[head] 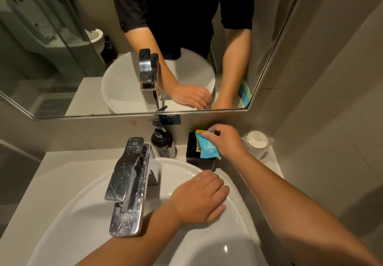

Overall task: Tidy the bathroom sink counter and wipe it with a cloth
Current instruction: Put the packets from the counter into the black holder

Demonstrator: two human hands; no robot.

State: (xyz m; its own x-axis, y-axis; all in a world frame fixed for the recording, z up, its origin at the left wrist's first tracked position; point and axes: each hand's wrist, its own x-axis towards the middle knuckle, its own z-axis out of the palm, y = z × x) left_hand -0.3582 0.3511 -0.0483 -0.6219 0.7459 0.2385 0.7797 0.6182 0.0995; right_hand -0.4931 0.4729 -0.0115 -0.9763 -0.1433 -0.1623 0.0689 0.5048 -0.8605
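Note:
My right hand (pixel 227 141) grips a light blue sachet (pixel 207 146) that stands in a black box (pixel 191 147) at the back of the counter, with a yellow sachet (pixel 200 131) behind it. My left hand (pixel 200 196) rests curled on the far right rim of the white basin (pixel 87 203), fingers bent, holding nothing. The pale counter (pixel 62 158) runs around the basin. No cloth is in view.
A tall chrome tap (pixel 128 183) stands over the basin's left middle. A dark pump bottle (pixel 162 141) stands by the wall behind it. Wrapped white cups (pixel 257 139) sit in the right corner. The mirror (pixel 62 58) hangs above; a tiled wall closes the right side.

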